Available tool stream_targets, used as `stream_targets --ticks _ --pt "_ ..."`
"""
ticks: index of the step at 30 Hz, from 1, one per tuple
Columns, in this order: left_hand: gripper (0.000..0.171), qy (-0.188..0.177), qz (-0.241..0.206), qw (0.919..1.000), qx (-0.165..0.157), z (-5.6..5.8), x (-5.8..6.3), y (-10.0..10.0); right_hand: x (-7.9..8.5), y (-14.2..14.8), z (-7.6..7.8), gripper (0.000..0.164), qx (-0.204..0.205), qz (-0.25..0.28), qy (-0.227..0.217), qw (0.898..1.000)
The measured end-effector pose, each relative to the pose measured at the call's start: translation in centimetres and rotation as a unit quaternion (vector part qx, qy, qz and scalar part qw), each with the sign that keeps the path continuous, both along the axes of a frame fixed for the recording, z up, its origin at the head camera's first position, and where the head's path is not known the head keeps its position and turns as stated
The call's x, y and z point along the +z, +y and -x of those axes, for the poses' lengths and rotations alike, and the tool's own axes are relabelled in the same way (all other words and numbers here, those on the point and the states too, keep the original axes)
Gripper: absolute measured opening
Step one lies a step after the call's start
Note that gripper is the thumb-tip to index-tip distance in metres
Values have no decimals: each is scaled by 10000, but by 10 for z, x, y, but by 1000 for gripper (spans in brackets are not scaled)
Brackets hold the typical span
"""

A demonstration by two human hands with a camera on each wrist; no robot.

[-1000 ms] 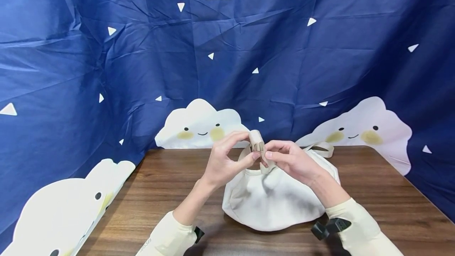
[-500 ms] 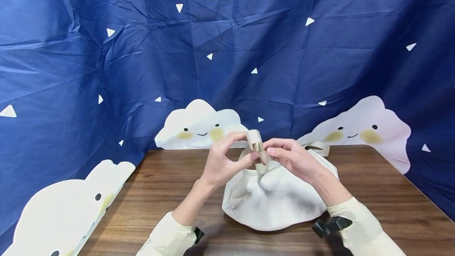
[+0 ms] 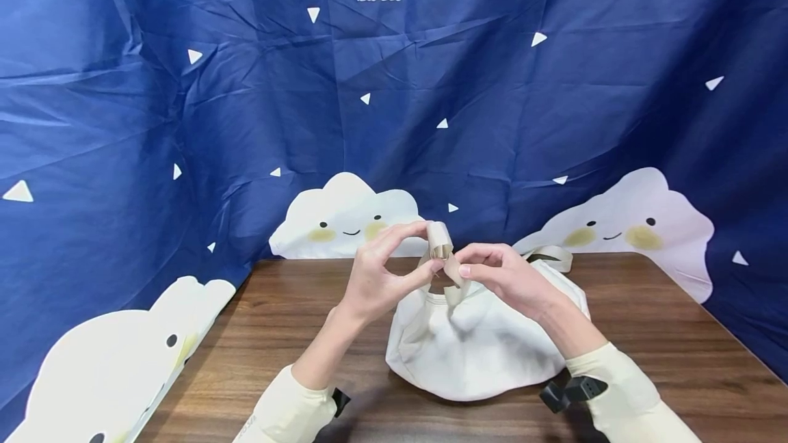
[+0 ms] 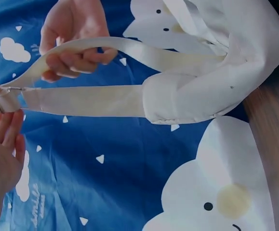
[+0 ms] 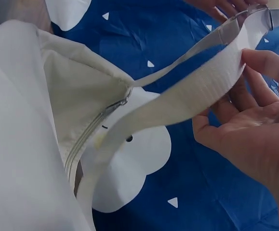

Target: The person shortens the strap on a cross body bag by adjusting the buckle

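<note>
Has eased the left hand [image 3: 378, 279] and the metal buckle [image 3: 440, 251] slightly toward ten o'clock since a second ago, keeping the right hand [image 3: 498, 275] and the white bag [image 3: 480, 354] nearly in place. Pinches the buckle between left thumb and fingers, arched wide behind the tips. Grips the pale strap [image 5: 192, 96] between right thumb and fingers, just beside the buckle at four o'clock. Rests the bag on the table [image 3: 277, 320], at four o'clock from the left hand, roughly six from the right.
</note>
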State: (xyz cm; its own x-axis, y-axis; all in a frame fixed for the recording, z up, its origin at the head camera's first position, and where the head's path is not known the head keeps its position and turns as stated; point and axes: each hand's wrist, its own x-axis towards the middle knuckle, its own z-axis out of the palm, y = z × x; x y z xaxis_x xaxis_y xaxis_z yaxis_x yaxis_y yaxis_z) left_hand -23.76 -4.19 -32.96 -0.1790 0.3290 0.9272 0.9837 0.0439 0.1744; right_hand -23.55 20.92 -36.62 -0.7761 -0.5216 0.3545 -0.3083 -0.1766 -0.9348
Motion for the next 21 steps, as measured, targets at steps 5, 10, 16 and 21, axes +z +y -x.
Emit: stream_targets --ticks 5,10,16,21 --pt "50 149 178 9997 32 0 -4 2 5 -4 -5 22 147 328 -70 9993" --pt "49 157 302 9994 68 -1 -6 5 10 -6 -12 23 204 566 -45 9982" --pt "50 136 127 9998 20 -5 -11 3 5 -8 -16 22 -160 93 179 9997" --pt "54 21 -281 9995 126 0 -11 4 7 -9 -12 21 -451 -589 546 9957"
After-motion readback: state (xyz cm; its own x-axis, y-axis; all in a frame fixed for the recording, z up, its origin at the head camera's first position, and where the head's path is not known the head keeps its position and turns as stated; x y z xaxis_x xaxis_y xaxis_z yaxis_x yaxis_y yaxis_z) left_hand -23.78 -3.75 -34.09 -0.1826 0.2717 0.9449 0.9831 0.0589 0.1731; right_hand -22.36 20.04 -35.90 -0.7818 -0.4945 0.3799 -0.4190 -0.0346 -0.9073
